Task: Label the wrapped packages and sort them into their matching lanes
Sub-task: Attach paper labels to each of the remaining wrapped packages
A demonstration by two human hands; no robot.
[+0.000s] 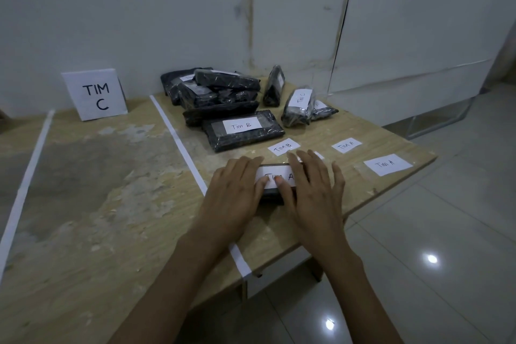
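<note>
**Desk check: label being pressed onto a package**

Worn wooden desk (111, 204), divided into lanes by white tape strips (178, 142), stands against a pale wall. At 6 o'clock of the working area a black wrapped package (271, 192) lies flat, with a "TIM A" label (275, 174) on its top face. The left hand (237, 184) and right hand (315, 184) both lie flat over it, fingers straight and thumbs pressing the label. Neither hand grips anything.

Judgement: this is the labelling step, with the label being smoothed down. This package is not yet sorted.

A pile of packages (215, 89) sits at 12 o'clock. Loose labels (346, 145) lie between 1 and 3 o'clock. A "TIM C" sign (95, 95) heads one lane at 10 o'clock.

The next move calls for a grip on the package's ends and a carry to the A lane. No A sign is in view, so where that lane lies cannot be told.
</note>
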